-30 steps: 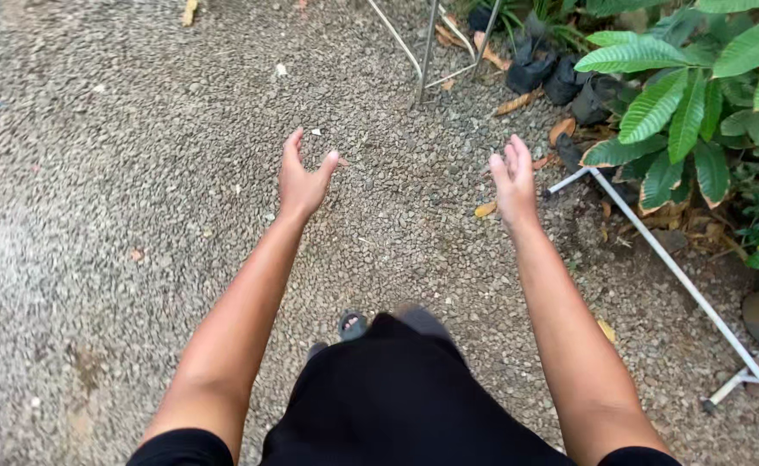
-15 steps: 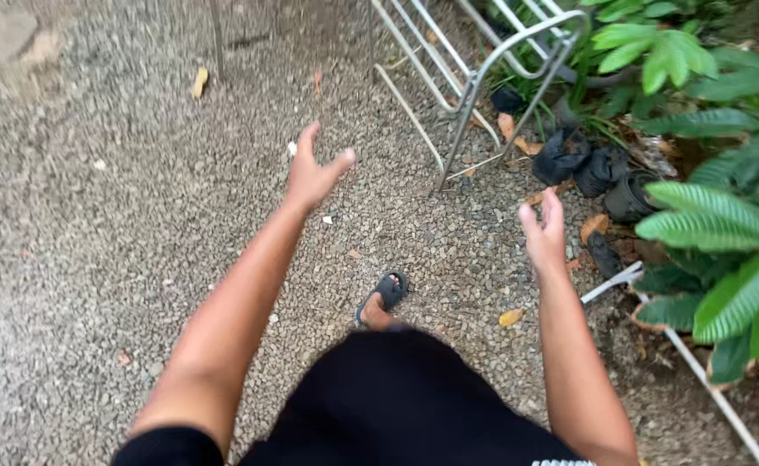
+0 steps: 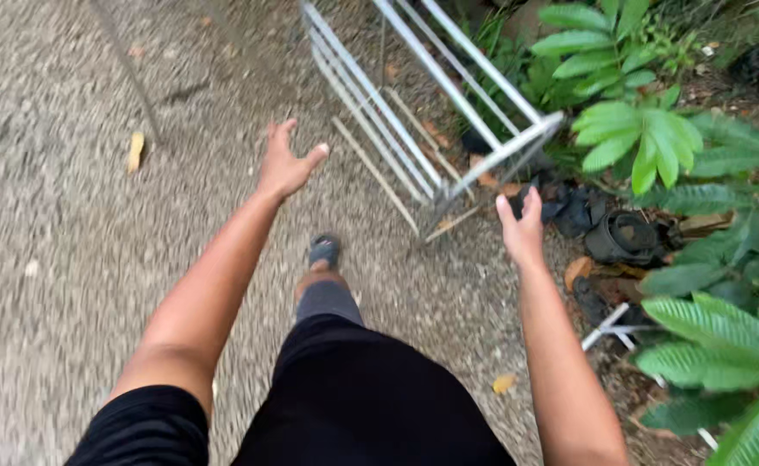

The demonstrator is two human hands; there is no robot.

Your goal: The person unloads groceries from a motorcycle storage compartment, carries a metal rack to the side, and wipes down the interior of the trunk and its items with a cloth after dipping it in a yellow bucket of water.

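Both my arms reach forward over a gravel ground [image 3: 69, 259]. My left hand [image 3: 284, 164] is spread open and empty, a little left of a white metal drying rack [image 3: 449, 121] that stands ahead. My right hand [image 3: 522, 226] is also open with fingers apart, just below the rack's near right corner and not touching it. My foot in a grey sandal [image 3: 324, 251] is stepping forward between the arms. I wear dark shorts.
Green leafy plants [image 3: 647, 138] fill the right side. Black empty plant bags and pots [image 3: 613, 233] lie under them. A white pipe frame [image 3: 613, 332] lies on the ground at the right. Dry leaves [image 3: 135, 151] are scattered about.
I have walked forward; the drying rack has come closer and lower in view. Both hands stay open, the right one now close to the rack's corner.
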